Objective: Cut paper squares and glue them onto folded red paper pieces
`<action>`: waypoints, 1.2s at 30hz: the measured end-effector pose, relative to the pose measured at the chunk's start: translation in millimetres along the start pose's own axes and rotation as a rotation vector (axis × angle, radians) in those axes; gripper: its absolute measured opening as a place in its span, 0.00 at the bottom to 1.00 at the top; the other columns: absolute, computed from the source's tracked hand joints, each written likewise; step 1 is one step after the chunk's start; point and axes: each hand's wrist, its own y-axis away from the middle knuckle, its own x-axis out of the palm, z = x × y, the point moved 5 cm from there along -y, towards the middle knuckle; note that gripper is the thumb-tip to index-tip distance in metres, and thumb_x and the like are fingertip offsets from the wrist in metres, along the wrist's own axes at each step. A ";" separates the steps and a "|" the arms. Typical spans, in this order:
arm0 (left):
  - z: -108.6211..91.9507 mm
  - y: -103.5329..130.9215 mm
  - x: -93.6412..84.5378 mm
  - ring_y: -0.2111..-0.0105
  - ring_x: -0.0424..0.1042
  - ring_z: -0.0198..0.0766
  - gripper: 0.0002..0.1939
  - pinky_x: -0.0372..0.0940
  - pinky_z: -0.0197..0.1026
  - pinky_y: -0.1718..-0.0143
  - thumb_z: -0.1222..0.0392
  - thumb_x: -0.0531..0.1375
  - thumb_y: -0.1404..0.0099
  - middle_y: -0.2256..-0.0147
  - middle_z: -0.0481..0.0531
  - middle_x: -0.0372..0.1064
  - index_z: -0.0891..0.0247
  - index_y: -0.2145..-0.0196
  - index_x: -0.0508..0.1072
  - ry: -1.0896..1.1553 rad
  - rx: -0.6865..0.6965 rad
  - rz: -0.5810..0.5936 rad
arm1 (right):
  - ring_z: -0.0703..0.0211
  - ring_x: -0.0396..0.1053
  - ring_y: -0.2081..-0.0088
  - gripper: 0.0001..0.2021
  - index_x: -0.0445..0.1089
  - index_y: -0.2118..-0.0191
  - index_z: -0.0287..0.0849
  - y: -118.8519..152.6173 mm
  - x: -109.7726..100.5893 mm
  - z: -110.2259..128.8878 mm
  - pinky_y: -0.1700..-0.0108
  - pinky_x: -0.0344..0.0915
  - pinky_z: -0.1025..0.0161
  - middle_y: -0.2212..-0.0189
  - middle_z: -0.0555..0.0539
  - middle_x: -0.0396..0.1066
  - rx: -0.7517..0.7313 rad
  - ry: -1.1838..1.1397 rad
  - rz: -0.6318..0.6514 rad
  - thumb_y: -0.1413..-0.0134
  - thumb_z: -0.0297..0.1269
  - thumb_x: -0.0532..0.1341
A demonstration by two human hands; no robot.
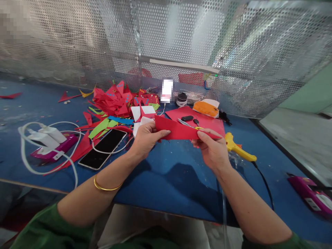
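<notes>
A strip of red paper (178,129) is stretched between my two hands above the blue table. My left hand (146,136) pinches its left end, thumb on the near face. The right end is gripped by my right hand (212,145), with the thumb pressed on it and the fingers mostly hidden behind. Past the strip's upper edge show the scissors (184,122), their blades partly covered by the paper. Under them lies a larger red sheet (178,112) with a small black object (187,118) on top.
Red paper scraps (116,102) are heaped at the back left. A black-screened phone (103,148) and white chargers (52,133) with looped cable lie left. A yellow glue gun (240,148) is at right, near a purple power strip (311,193). Perforated metal mesh (176,34) stands behind.
</notes>
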 end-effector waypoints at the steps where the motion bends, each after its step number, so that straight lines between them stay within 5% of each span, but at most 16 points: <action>1: -1.7 -0.8 -1.6 0.79 0.67 0.30 0.09 0.59 0.34 0.80 0.62 0.71 0.52 0.74 0.49 0.76 0.63 0.71 0.79 0.010 0.004 -0.021 | 0.62 0.70 0.80 0.09 0.77 0.72 0.44 -0.5 -1.3 -0.7 0.79 0.64 0.66 0.83 0.51 0.73 0.035 -0.010 -0.012 0.63 0.39 0.73; 7: -7.4 -7.3 -15.1 0.79 0.67 0.30 0.19 0.55 0.34 0.82 0.61 0.70 0.50 0.70 0.49 0.77 0.62 0.59 0.77 0.084 0.063 -0.160 | 0.63 0.72 0.80 0.14 0.76 0.74 0.41 2.1 2.5 -12.4 0.80 0.65 0.69 0.81 0.51 0.74 0.317 0.141 0.135 0.71 0.39 0.77; 11: -3.3 -7.1 -15.5 0.79 0.67 0.29 0.16 0.56 0.34 0.81 0.57 0.70 0.48 0.72 0.49 0.75 0.63 0.62 0.76 0.178 0.053 -0.210 | 0.64 0.72 0.80 0.15 0.77 0.73 0.41 6.6 7.7 -19.8 0.78 0.66 0.68 0.79 0.50 0.76 0.317 0.152 0.143 0.70 0.41 0.76; 17: 11.6 5.5 10.7 0.75 0.71 0.33 0.13 0.62 0.34 0.76 0.56 0.72 0.51 0.74 0.51 0.75 0.66 0.71 0.78 0.101 -0.111 0.036 | 0.61 0.73 0.78 0.16 0.77 0.71 0.40 10.9 11.0 -28.9 0.75 0.67 0.66 0.80 0.50 0.75 0.249 0.231 0.148 0.66 0.45 0.75; 21: 16.1 6.1 5.5 0.77 0.72 0.36 0.09 0.63 0.36 0.77 0.60 0.71 0.49 0.76 0.52 0.75 0.66 0.72 0.78 0.088 -0.220 -0.007 | 0.56 0.75 0.71 0.15 0.78 0.64 0.40 -1.9 -0.2 -11.2 0.67 0.70 0.60 0.72 0.46 0.78 0.076 0.646 0.218 0.49 0.48 0.65; 24: 12.6 1.3 -1.7 0.78 0.73 0.35 0.04 0.64 0.36 0.78 0.64 0.68 0.47 0.75 0.52 0.76 0.67 0.72 0.78 0.156 -0.270 -0.035 | 0.54 0.75 0.55 0.15 0.73 0.51 0.41 -23.2 -14.5 8.8 0.53 0.69 0.58 0.56 0.42 0.78 -0.103 1.336 0.174 0.38 0.40 0.55; 26: 9.5 -1.3 -4.1 0.77 0.74 0.36 0.02 0.65 0.36 0.78 0.66 0.67 0.46 0.74 0.53 0.76 0.67 0.71 0.78 0.188 -0.294 -0.029 | 0.48 0.72 0.48 0.17 0.69 0.45 0.38 -39.3 -21.7 7.4 0.50 0.67 0.56 0.49 0.37 0.74 -0.050 1.727 0.217 0.37 0.35 0.55; 29: 6.3 -3.1 -6.7 0.77 0.75 0.37 0.01 0.65 0.37 0.77 0.68 0.65 0.45 0.74 0.54 0.77 0.67 0.72 0.78 0.210 -0.308 -0.045 | 0.42 0.72 0.49 0.19 0.69 0.46 0.32 -60.0 -25.5 -8.5 0.51 0.67 0.53 0.51 0.30 0.72 0.063 1.887 0.306 0.42 0.32 0.61; 36: 3.7 -4.9 -12.8 0.76 0.77 0.38 0.03 0.67 0.36 0.76 0.71 0.65 0.44 0.77 0.55 0.75 0.70 0.75 0.76 0.300 -0.340 -0.097 | 0.52 0.71 0.51 0.19 0.67 0.44 0.40 -83.3 -25.5 -39.8 0.51 0.71 0.49 0.47 0.42 0.68 0.146 2.005 0.390 0.37 0.42 0.61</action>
